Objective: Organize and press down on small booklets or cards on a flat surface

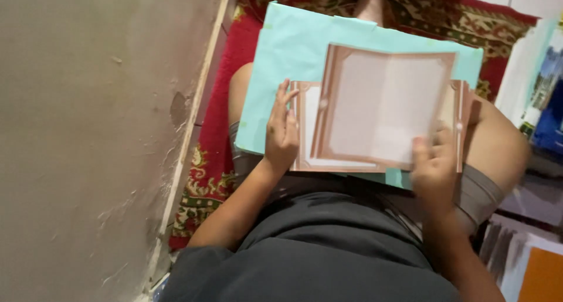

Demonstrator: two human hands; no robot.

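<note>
A brown-bordered sheet [384, 105] with a pale open-book picture lies tilted on top of a second, similar sheet [308, 129]. Both rest on a light turquoise board [293, 44] across my lap. My left hand [281, 132] lies flat with fingers spread on the left edge of the lower sheet. My right hand [434, 164] grips the lower right corner of the upper sheet, fingers curled over its edge.
A beige wall [88, 132] fills the left side, with a wooden strip along its base. A red patterned carpet [226, 73] covers the floor under my legs. Stacked papers and an orange sheet [542, 272] lie at the right.
</note>
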